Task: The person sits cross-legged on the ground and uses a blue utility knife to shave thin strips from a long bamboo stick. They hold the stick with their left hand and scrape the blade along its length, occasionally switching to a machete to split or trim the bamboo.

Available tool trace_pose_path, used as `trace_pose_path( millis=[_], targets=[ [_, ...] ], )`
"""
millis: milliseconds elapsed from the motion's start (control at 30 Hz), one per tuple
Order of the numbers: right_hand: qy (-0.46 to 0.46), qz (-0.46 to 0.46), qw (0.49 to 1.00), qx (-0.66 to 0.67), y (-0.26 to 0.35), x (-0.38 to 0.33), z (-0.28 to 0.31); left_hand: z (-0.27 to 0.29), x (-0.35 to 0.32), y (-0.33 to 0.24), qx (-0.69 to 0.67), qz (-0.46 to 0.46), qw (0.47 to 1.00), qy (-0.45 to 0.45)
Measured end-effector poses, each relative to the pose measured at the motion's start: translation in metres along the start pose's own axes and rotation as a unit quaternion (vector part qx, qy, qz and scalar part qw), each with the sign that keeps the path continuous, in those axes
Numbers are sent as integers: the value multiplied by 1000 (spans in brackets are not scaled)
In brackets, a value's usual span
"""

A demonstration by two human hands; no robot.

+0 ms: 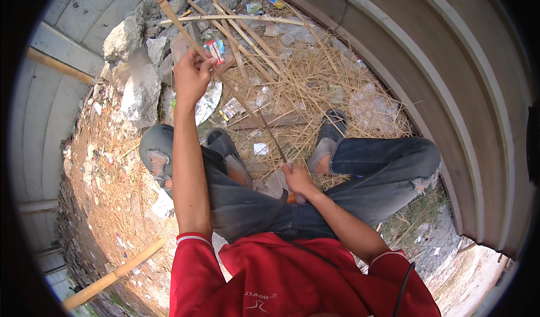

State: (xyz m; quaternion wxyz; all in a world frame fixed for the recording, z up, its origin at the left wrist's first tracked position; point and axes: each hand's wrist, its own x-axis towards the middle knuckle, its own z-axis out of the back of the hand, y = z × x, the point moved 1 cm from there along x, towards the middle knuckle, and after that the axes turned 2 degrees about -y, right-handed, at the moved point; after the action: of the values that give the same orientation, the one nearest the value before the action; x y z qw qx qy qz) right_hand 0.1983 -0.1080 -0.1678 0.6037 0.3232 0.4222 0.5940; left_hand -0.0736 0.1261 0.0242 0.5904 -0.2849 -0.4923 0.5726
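My left hand (194, 74) is closed around a long bamboo strip (175, 22), which slants from the top edge down toward the middle. In front of my lap, my right hand (298, 179) grips a knife (272, 136) with a narrow dark blade pointing up and away. The blade's tip lies close to the strip's lower end; whether they touch I cannot tell. Something orange-brown, perhaps the knife's handle, shows below my right hand. Between my shoes (333, 123) lies a flat wooden piece (267, 121) on the straw-like shavings (306, 89).
Several cut bamboo sticks (247, 42) lie crossed beyond my feet. Broken concrete chunks (140, 95) are piled at the far left. A ribbed metal sheet (427, 64) curves along the right, and pale panels (36, 114) stand on the left. A bamboo pole (115, 275) lies at lower left.
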Motion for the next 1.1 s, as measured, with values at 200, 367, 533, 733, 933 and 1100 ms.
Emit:
trace_pose_path(
  millis=[200,367,533,733,933,1100],
  targets=[
    [153,-356,902,192,22,3,11,9,-19,-31,60,-39,997,-16],
    [21,-279,942,188,28,18,25,26,-44,-142,-112,-266,940,-182],
    [-10,-318,903,289,30,18,22,65,-116,-242,-404,-251,869,-139],
    [-21,-325,894,308,18,17,22,94,-147,-276,-379,-371,840,-116],
    [-42,-324,886,329,25,22,27,89,-152,-277,-370,-392,841,-37],
    [-75,-335,875,341,27,22,29,62,-143,-254,-419,-351,837,-39]
  ],
)
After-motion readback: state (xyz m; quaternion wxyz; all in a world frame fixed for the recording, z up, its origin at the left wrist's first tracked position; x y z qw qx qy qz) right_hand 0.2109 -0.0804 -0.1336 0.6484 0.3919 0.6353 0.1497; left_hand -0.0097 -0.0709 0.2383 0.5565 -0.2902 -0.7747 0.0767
